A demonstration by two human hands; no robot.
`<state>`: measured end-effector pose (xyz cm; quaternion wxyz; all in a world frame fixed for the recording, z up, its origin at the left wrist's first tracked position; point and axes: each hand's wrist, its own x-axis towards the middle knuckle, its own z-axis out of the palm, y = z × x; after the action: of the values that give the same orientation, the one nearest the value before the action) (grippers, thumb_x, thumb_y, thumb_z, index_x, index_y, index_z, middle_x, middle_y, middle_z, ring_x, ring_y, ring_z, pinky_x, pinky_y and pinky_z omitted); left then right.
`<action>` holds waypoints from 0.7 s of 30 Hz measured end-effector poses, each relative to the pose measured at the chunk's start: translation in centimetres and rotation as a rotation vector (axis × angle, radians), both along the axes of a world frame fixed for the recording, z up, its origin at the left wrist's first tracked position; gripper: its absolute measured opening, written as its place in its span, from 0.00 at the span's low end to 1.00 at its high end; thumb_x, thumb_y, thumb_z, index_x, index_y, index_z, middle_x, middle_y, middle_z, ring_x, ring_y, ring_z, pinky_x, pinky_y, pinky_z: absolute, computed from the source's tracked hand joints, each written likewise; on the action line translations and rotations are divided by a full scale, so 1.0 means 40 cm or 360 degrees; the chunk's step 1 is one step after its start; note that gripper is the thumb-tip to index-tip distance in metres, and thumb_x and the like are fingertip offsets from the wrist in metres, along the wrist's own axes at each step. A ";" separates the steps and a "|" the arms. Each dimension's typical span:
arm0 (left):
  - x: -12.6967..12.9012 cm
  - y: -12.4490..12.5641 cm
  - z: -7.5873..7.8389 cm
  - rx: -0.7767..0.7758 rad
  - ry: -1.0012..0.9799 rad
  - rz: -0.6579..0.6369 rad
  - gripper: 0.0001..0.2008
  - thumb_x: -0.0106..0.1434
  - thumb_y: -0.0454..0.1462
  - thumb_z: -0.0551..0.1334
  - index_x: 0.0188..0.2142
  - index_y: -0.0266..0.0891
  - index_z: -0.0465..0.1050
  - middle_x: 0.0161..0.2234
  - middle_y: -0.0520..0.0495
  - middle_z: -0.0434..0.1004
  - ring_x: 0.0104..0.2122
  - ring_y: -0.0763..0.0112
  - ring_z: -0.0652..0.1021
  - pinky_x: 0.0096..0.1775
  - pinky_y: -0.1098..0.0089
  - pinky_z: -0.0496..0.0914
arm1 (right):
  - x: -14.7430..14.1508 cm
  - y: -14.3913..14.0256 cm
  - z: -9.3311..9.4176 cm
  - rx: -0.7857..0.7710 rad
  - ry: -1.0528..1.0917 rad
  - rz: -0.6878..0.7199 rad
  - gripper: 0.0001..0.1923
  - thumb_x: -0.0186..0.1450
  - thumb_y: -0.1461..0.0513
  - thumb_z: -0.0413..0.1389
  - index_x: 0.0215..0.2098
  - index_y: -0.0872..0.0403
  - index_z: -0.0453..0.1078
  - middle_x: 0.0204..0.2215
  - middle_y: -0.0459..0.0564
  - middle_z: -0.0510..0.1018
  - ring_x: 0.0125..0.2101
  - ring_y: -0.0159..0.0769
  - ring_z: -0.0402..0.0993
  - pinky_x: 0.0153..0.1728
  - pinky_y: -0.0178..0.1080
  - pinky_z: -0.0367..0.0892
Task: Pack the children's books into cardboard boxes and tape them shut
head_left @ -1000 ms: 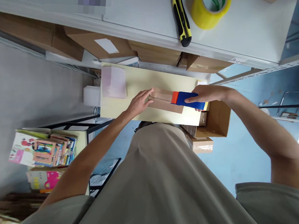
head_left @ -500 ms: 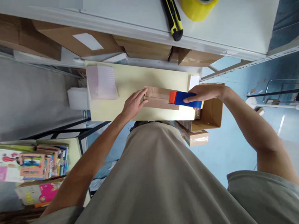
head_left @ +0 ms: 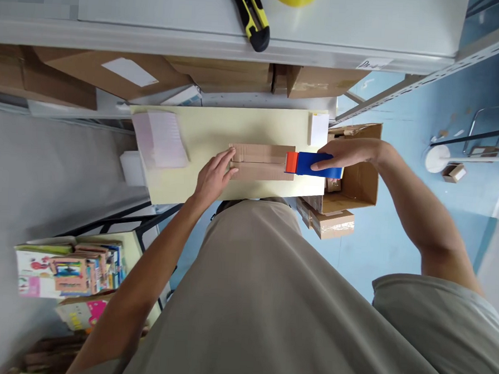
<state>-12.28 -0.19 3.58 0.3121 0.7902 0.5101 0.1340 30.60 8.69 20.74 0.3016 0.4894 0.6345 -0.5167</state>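
A: State the position and orientation of the cardboard box [head_left: 261, 162].

B: The cardboard box lies flat on the pale yellow table [head_left: 219, 127], near its front edge. Its long axis runs left to right across the view, parallel to that edge. A seam runs along its length.

A: Left hand [head_left: 211, 175]?

B: The forearm comes up from the lower left. The fingers are extended and loosely spread, tips pressing on the left end of the box. Nothing is gripped.

A: Right hand [head_left: 347, 155]?

B: The arm reaches in from the right, elbow bent. The fingers are closed around the blue tape dispenser [head_left: 313, 164]. The dispenser lies in line with the box, its orange end touching the box's right end.

A: Surroundings?

B: A sheet stack [head_left: 160, 139] lies at the table's left end. An open carton [head_left: 358, 181] stands just right of the table. A yellow-black utility knife [head_left: 250, 17] lies on the white shelf [head_left: 366, 25] above.
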 end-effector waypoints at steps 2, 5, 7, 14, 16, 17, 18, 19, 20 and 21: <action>-0.001 0.002 0.009 -0.0010 0.0010 -0.0022 0.36 0.85 0.59 0.51 0.80 0.42 0.68 0.77 0.34 0.73 0.75 0.50 0.75 0.76 0.51 0.70 | 0.000 -0.006 -0.014 0.0027 0.0008 0.0000 0.40 0.65 0.23 0.60 0.43 0.48 0.84 0.35 0.54 0.87 0.40 0.53 0.84 0.41 0.48 0.74; -0.004 0.007 0.016 -0.0028 0.0021 -0.0024 0.37 0.84 0.60 0.51 0.80 0.42 0.67 0.76 0.33 0.74 0.75 0.50 0.75 0.77 0.51 0.70 | 0.003 -0.008 -0.025 0.0010 0.0035 0.0031 0.41 0.66 0.23 0.59 0.43 0.49 0.83 0.36 0.55 0.87 0.40 0.53 0.84 0.41 0.47 0.73; -0.005 0.008 0.015 -0.0031 0.0023 -0.0016 0.38 0.84 0.61 0.51 0.80 0.42 0.68 0.76 0.33 0.74 0.75 0.49 0.75 0.77 0.50 0.70 | 0.008 -0.005 -0.029 -0.0005 0.0050 0.0065 0.42 0.67 0.23 0.58 0.43 0.50 0.83 0.36 0.55 0.87 0.40 0.53 0.84 0.40 0.46 0.72; -0.006 0.000 0.011 -0.0024 0.0089 -0.0007 0.36 0.85 0.60 0.51 0.79 0.44 0.70 0.76 0.34 0.74 0.75 0.52 0.76 0.76 0.52 0.71 | 0.032 0.007 -0.101 -0.0071 0.0145 0.0044 0.39 0.68 0.25 0.59 0.42 0.51 0.83 0.33 0.54 0.87 0.35 0.48 0.81 0.37 0.45 0.69; -0.004 -0.006 0.015 -0.0039 0.0154 0.0005 0.34 0.85 0.59 0.51 0.79 0.46 0.70 0.78 0.36 0.72 0.73 0.52 0.78 0.75 0.52 0.73 | 0.039 0.007 -0.128 -0.0048 0.0174 0.0032 0.38 0.68 0.26 0.59 0.42 0.50 0.83 0.33 0.53 0.87 0.34 0.48 0.81 0.36 0.45 0.69; -0.001 -0.010 0.018 -0.0045 0.0191 0.0014 0.33 0.86 0.57 0.51 0.79 0.48 0.71 0.78 0.36 0.71 0.72 0.52 0.78 0.74 0.52 0.73 | 0.041 0.006 -0.140 -0.0030 0.0184 0.0026 0.38 0.68 0.26 0.60 0.41 0.49 0.83 0.33 0.53 0.87 0.34 0.48 0.82 0.36 0.45 0.69; 0.002 -0.015 0.021 -0.0052 0.0229 0.0024 0.31 0.86 0.55 0.51 0.78 0.49 0.72 0.79 0.37 0.71 0.72 0.52 0.79 0.74 0.51 0.73 | 0.044 0.006 -0.149 -0.0013 0.0194 0.0020 0.37 0.67 0.27 0.60 0.41 0.49 0.83 0.33 0.53 0.87 0.34 0.48 0.82 0.36 0.45 0.69; 0.008 -0.021 0.024 -0.0055 0.0264 0.0034 0.30 0.86 0.54 0.51 0.78 0.49 0.72 0.79 0.37 0.70 0.73 0.51 0.78 0.75 0.49 0.72 | 0.046 0.005 -0.156 -0.0001 0.0204 0.0018 0.36 0.67 0.27 0.61 0.41 0.49 0.83 0.34 0.53 0.87 0.34 0.49 0.82 0.36 0.45 0.69; 0.015 -0.028 0.028 -0.0057 0.0296 0.0043 0.30 0.86 0.52 0.50 0.78 0.48 0.72 0.80 0.36 0.70 0.75 0.49 0.76 0.76 0.47 0.70 | 0.048 0.004 -0.162 0.0007 0.0211 0.0016 0.36 0.67 0.27 0.61 0.41 0.49 0.83 0.34 0.53 0.88 0.35 0.49 0.83 0.36 0.45 0.69; 0.025 -0.035 0.031 -0.0055 0.0323 0.0051 0.30 0.86 0.51 0.50 0.79 0.47 0.71 0.80 0.35 0.69 0.77 0.46 0.73 0.77 0.43 0.68 | 0.050 0.004 -0.166 0.0016 0.0216 0.0014 0.35 0.67 0.28 0.62 0.41 0.49 0.83 0.35 0.53 0.88 0.35 0.49 0.83 0.36 0.45 0.70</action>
<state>-11.27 -1.61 4.82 0.2703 0.7859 0.5540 0.0495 32.60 8.83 14.10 0.2578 0.4520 0.6581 -0.5442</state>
